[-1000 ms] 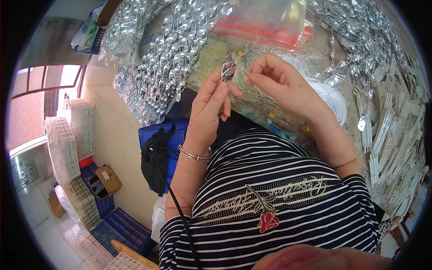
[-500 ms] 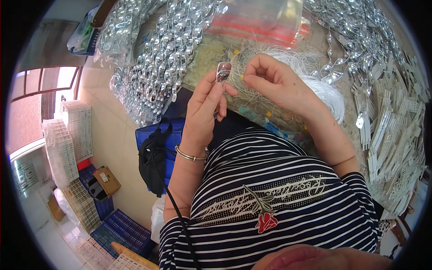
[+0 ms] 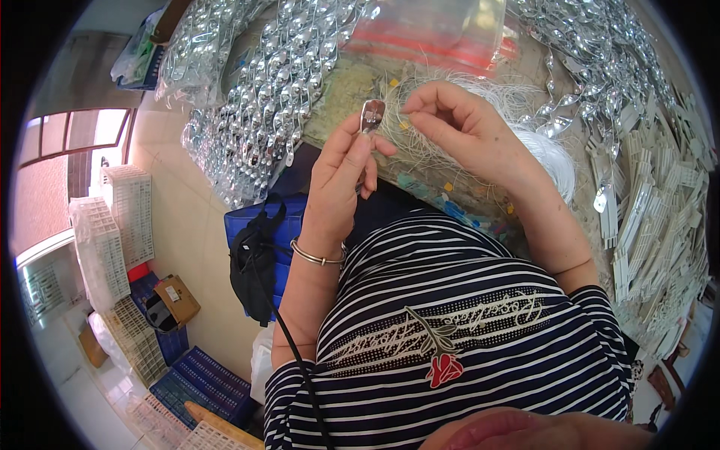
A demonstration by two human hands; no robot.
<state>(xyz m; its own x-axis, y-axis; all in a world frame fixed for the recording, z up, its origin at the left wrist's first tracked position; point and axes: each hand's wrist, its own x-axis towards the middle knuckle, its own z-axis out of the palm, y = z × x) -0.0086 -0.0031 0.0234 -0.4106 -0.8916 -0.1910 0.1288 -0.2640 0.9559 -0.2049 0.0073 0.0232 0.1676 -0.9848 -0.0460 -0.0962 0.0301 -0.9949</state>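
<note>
the l. hand (image 3: 339,171) is at 12 o'clock of the view, just left of the middle line. its thumb and index finger pinch a small shiny metal piece (image 3: 373,116) w/ rounded end, which stands approx. upright above the fingertips, also at 12 o'clock. the other fingers of this hand are half curled. a thin metal bangle (image 3: 319,259) is round the l. wrist.

the r. hand (image 3: 471,136) is between 1 and 2 o'clock, w/ curled fingers; thumb and index tips come close together and point to the metal piece, w/ a small gap from it. if these tips touch, or hold a thin thread, i cannot tell.

near and behind the r. hand, a bundle of white thread (image 3: 550,161) lies on the worktop (image 3: 337,99) at 2 o'clock, w/ loose ends spread toward 1 o'clock. a clear plastic bag (image 3: 442,30) w/ red band is at 1 o'clock. twisted silver strips (image 3: 289,82) are at 11 o'clock, and more silver strips (image 3: 600,45) at 2 o'clock. approx. at 3 o'clock is a big heap of pale flat strips (image 3: 652,217). a black pouch (image 3: 251,262) is at 8 o'clock, against a blue thing (image 3: 281,281).
</note>
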